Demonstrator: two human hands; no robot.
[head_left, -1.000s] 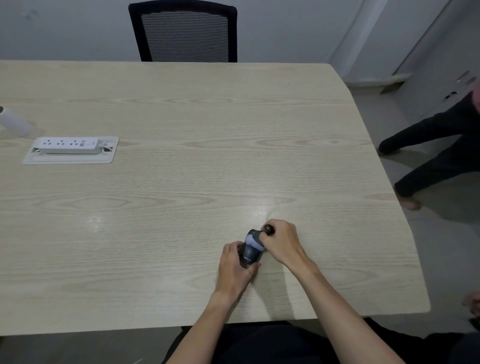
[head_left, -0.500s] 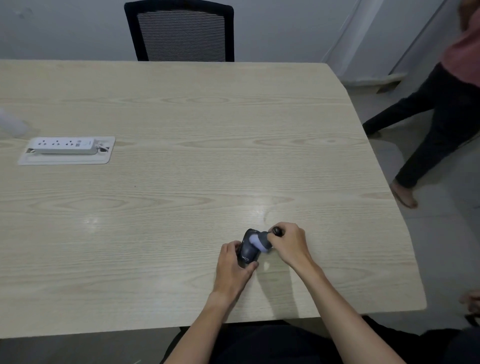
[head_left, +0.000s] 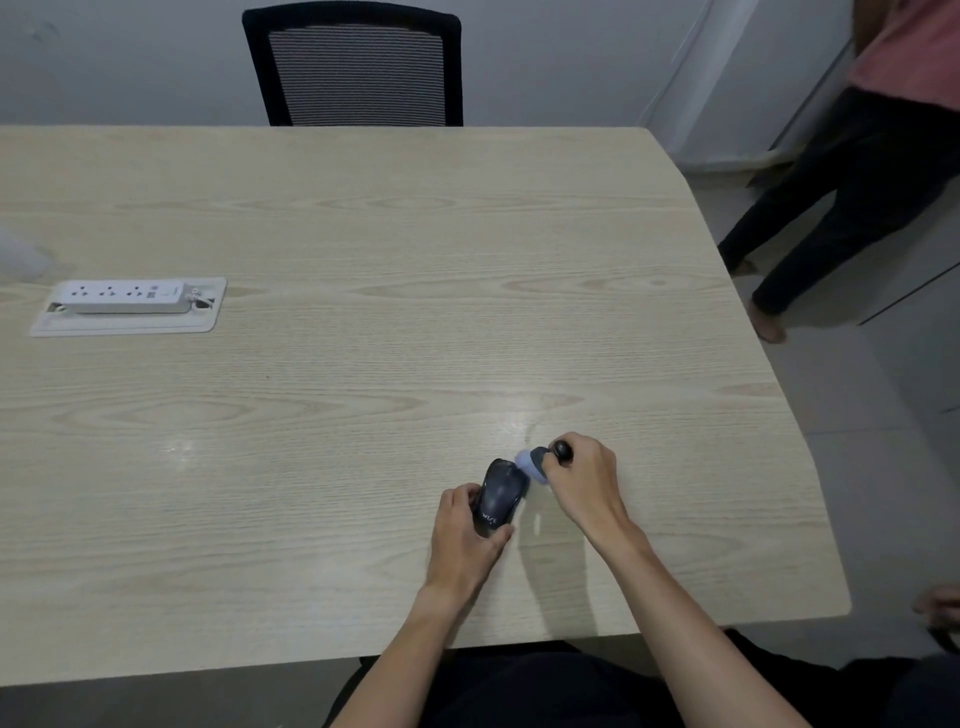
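A dark computer mouse (head_left: 497, 496) with white lettering lies on the pale wooden table (head_left: 363, 364), near the front edge. My left hand (head_left: 467, 540) grips its rear end, fingers and thumb curled round its sides. My right hand (head_left: 587, 480) holds a small tool with a black knob (head_left: 562, 450) and a pale blue-grey head (head_left: 531, 464). That head touches the front right of the mouse. The tool's head looks blurred.
A white power strip (head_left: 124, 297) sits in a recessed tray at the left. A pale object (head_left: 18, 254) lies at the far left edge. A black mesh chair (head_left: 358, 67) stands behind the table. A person (head_left: 852, 171) stands at the right.
The tool head has slid from on top of the mouse to its front right, uncovering the mouse's back. The person at the right has stepped further into view.
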